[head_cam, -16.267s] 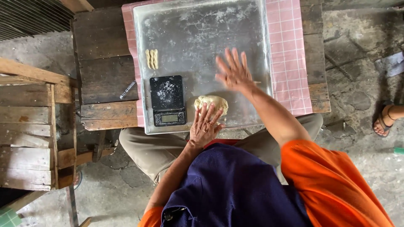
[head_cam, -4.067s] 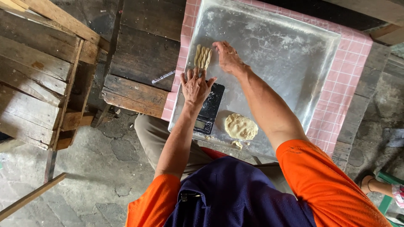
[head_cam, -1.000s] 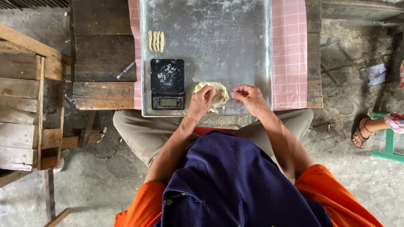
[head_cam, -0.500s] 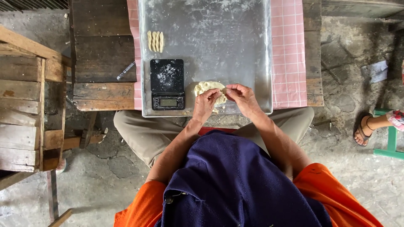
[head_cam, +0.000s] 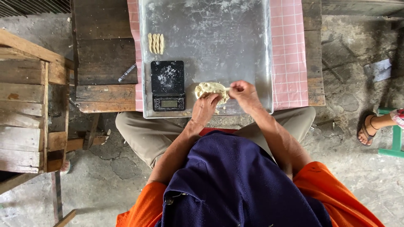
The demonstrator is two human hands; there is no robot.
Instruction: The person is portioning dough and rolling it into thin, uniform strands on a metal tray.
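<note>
While pinching a strip off the dough [head_cam: 209, 89], right hand [head_cam: 244, 93] now drawn aside, fingers clamped on it; left hand [head_cam: 205, 108] pressed against the lump, closed or not, cannot tell.

Backyard food-making spot: floured metal tray [head_cam: 235, 46], cracked concrete floor [head_cam: 105, 176].

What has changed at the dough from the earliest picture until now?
The right hand came back from the open tray to the dough and now pinches a bit off it. The left hand stays on the dough. Twisted strips went from about two to four. The scale stayed in place.
</note>
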